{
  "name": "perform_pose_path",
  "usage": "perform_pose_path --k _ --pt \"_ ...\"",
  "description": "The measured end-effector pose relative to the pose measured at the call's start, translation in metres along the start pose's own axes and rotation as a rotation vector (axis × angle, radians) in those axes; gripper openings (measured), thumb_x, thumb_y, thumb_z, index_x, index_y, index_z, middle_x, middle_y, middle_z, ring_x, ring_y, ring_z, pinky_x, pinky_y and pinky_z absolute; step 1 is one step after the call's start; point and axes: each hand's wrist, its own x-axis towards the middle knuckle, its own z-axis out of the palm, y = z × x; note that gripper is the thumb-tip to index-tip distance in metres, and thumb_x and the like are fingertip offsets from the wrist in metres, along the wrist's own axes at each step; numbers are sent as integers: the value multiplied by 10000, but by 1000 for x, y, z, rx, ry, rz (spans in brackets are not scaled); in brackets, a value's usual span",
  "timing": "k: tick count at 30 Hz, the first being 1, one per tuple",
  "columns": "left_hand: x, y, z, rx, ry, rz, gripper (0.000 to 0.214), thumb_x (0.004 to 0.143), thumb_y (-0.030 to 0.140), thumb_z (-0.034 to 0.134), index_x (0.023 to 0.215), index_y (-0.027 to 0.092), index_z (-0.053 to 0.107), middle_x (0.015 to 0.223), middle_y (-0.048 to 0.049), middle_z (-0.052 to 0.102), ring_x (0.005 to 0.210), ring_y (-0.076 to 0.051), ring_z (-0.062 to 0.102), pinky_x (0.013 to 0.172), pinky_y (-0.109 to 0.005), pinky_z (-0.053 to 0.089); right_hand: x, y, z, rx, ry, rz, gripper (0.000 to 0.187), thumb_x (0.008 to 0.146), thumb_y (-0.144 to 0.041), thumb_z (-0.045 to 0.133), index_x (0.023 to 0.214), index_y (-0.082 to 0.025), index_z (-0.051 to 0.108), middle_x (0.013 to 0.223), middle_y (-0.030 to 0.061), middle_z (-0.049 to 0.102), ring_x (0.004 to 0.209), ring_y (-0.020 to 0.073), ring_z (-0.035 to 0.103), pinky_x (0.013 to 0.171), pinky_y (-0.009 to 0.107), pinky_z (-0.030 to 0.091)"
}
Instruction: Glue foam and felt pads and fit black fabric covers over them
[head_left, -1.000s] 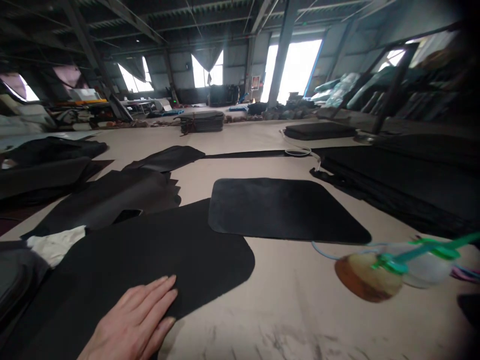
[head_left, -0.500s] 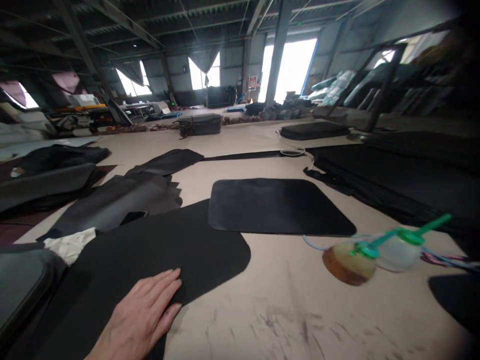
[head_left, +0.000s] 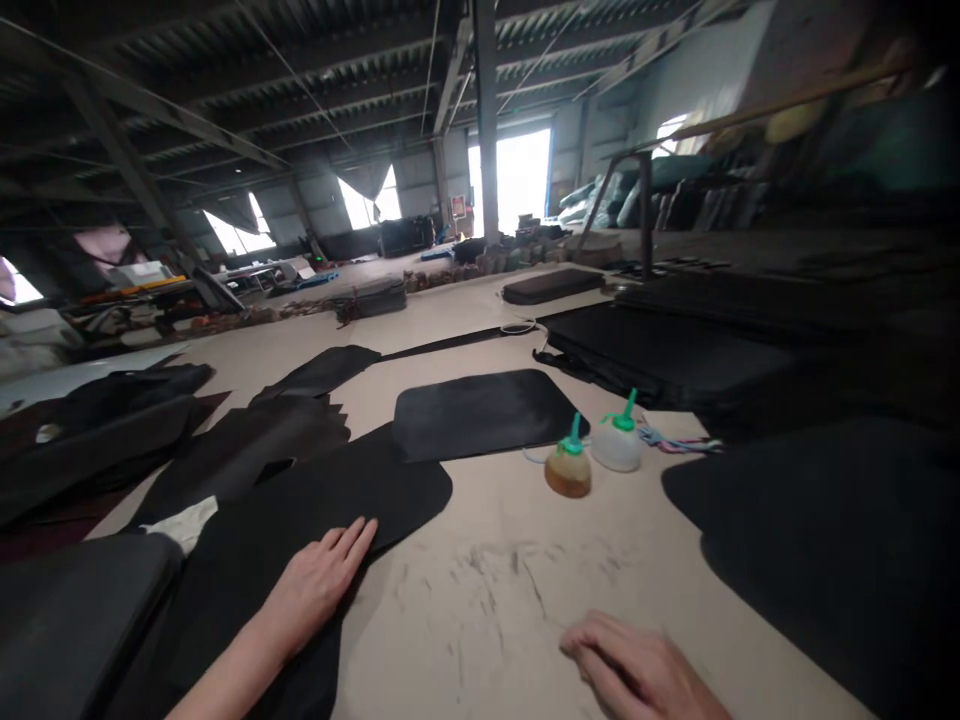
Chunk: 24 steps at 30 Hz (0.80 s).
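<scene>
My left hand (head_left: 319, 580) lies with fingers stretched out on a large black sheet (head_left: 300, 510), near its right edge. The sheet looks like leather or a leather-like material. My right hand (head_left: 630, 665) is over the bare beige tabletop (head_left: 480, 600), at the lower right. Its fingers are curled together, and whatever they may hold is hidden. Beyond the left hand, a smaller black panel with rounded corners (head_left: 487, 412) overlaps the large sheet. Two squeeze bottles with green nozzles stand ahead of the right hand: one with brown liquid (head_left: 568, 474), one whitish (head_left: 616, 447).
More black sheets (head_left: 817, 530) cover the right side. A dark padded piece (head_left: 75, 610) lies at the lower left, beside a white cloth (head_left: 184, 522). Farther back are a stack of dark pieces (head_left: 375, 295) and a thin white cord (head_left: 521, 327). Coloured cords (head_left: 675, 440) lie by the bottles.
My right hand has come into view at the lower right. The view has turned to the right, bringing in more black sheets there. My left hand stays on the large black sheet.
</scene>
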Motion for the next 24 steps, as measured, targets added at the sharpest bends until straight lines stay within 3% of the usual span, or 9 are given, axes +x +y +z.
perform_pose_path --k 5,9,14,17,19,24 --pt "16 9 -27 -149 -127 -178 556 869 -4 320 1318 202 575 1292 -103 648 1138 -243 587 812 -327 531 -6 -13 -3 32 29 22 285 1006 -316 380 946 -243 649 858 3 659 800 164 617 745 294 439" --pt "18 3 -47 -202 -116 -338 453 969 144 292 1308 253 571 1127 -106 690 1011 -235 649 821 -352 505 -10 -20 -7 83 102 9 289 986 -317 410 931 -240 684 873 11 693 823 182 636 756 309 434" --pt "6 -15 -85 -177 -53 -442 457 985 208 287 1371 291 517 1155 -116 674 1018 -257 658 806 -366 499 -15 -19 -8 104 143 -4 287 964 -313 422 949 -244 700 876 11 717 831 198 656 756 315 443" --pt "-19 -11 -107 -138 62 -382 528 930 90 306 1376 270 524 1256 -108 650 1079 -247 642 859 -374 502 -16 -16 -5 88 172 -33 291 961 -308 423 958 -235 705 881 16 718 826 195 654 761 311 445" --pt "-45 3 -118 -110 137 -272 584 879 16 316 1374 238 531 1298 -99 639 1135 -225 621 914 -368 496 -17 -16 -4 81 172 -44 294 964 -309 419 968 -235 703 884 16 719 827 194 652 766 310 446" --pt "-120 79 -119 26 250 -3 564 838 -4 388 1336 186 573 1327 -96 643 1192 -217 601 924 -348 501 -19 -17 -3 53 171 -63 297 965 -323 416 973 -229 697 914 23 725 856 199 660 772 315 449"
